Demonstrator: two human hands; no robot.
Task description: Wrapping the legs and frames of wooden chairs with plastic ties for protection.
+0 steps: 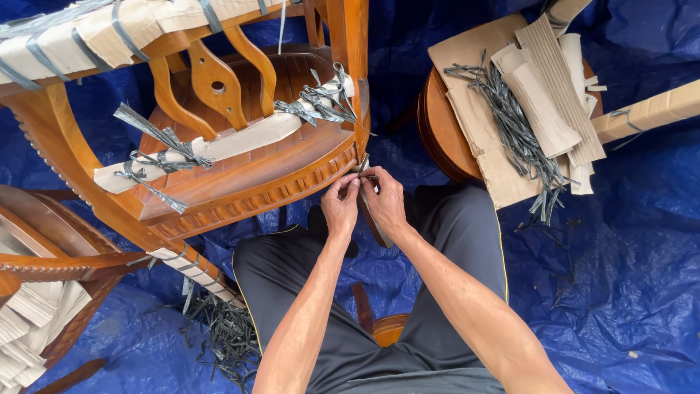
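A carved wooden chair [240, 175] lies tipped in front of me, its parts wrapped in cardboard strips [219, 146] tied with grey plastic ties [168, 138]. My left hand [340, 206] and my right hand [382, 198] meet at the chair's front right corner. Both pinch the ends of a grey tie [362, 169] against a chair leg [373, 219] between them. My knees in dark trousers [452, 233] frame the leg.
A round wooden stool [445, 138] at upper right carries cardboard sheets [539, 87] and a bundle of grey ties [510, 117]. Another wrapped chair [44, 292] sits at left. Cut ties [226, 335] litter the blue tarp [627, 277].
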